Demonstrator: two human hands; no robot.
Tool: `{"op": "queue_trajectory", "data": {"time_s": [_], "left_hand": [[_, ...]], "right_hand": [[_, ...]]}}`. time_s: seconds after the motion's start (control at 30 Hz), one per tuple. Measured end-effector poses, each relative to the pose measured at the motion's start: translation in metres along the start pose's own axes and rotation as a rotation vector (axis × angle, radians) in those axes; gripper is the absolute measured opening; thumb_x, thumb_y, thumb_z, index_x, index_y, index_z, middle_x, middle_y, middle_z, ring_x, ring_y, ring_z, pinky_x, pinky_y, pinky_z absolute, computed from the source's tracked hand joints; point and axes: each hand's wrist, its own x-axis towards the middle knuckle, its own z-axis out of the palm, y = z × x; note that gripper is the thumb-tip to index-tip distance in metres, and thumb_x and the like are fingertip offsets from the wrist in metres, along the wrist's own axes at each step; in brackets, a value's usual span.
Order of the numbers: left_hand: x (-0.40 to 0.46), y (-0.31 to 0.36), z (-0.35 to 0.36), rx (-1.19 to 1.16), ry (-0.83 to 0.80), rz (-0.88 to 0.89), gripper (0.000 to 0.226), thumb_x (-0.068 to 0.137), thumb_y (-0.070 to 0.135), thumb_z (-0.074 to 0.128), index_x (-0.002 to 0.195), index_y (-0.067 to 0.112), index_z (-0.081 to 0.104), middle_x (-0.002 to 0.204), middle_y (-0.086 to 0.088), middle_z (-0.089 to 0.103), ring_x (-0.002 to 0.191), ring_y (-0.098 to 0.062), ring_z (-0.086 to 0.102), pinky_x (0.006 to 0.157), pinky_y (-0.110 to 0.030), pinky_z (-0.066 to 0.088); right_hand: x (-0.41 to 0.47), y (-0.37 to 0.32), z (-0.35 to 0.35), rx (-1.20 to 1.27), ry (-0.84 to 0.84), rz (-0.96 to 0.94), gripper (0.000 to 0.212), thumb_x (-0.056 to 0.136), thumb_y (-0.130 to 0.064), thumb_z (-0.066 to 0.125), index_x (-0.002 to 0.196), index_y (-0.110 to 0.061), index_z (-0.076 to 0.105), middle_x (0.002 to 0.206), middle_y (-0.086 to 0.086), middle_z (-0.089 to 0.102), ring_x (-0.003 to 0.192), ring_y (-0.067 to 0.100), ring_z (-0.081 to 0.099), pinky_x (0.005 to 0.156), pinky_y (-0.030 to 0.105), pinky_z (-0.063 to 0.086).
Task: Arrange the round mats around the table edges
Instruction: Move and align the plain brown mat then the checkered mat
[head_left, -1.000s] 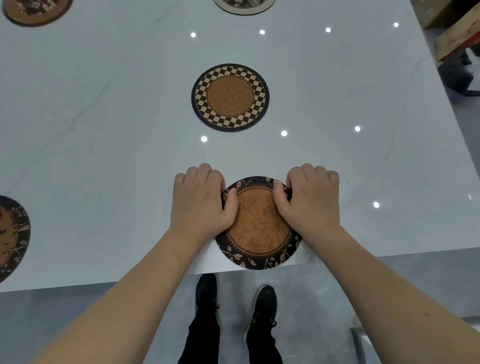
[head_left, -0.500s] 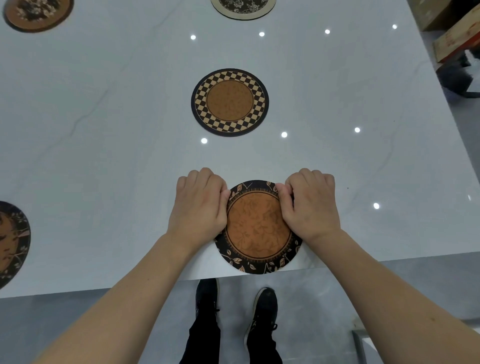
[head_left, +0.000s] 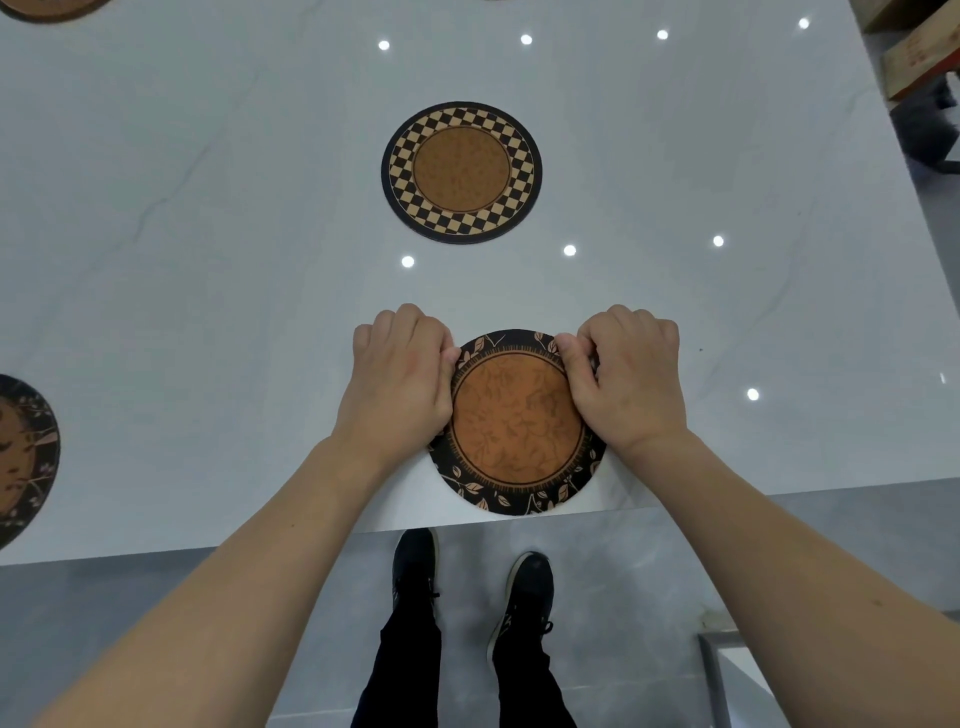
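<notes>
A round mat with a brown centre and a black leaf-patterned rim (head_left: 517, 421) lies flat at the near edge of the white marble table (head_left: 208, 291). My left hand (head_left: 397, 382) grips its left rim with curled fingers, and my right hand (head_left: 626, 376) grips its right rim the same way. A checker-rimmed mat (head_left: 461, 172) lies in the middle of the table, apart from both hands. Another dark leaf-rimmed mat (head_left: 23, 457) sits at the near left edge, cut off by the frame. A sliver of a brown mat (head_left: 52, 8) shows at the far left top.
The table's near edge runs just below the held mat, with my feet in dark shoes (head_left: 467, 577) on the grey floor beneath. Wooden boxes (head_left: 919, 57) stand past the table's right edge. A metal frame corner (head_left: 722, 654) shows at the lower right.
My thumbs have slid off the mat's brown centre out to its rim, and both hands now hold it by the sides. The mat stays at the near edge.
</notes>
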Motion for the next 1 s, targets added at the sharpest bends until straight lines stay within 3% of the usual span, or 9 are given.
{"op": "queue_trajectory", "data": {"time_s": [1.0], "left_hand": [[0.0014,-0.0021,-0.0012,-0.041,-0.010,-0.006,0.015,0.091,0.022,0.044,0.086,0.013,0.055,0.087,-0.004,0.049,0.080,-0.022,0.041,0.076,-0.031,0.023]], "right_hand": [[0.0003,0.0009,0.0027,-0.057,0.031,-0.005,0.032,0.090,-0.034,0.053,0.063,-0.018,0.046,0.066,-0.002,0.047,0.067,0.022,0.044,0.074,0.037,0.033]]}}
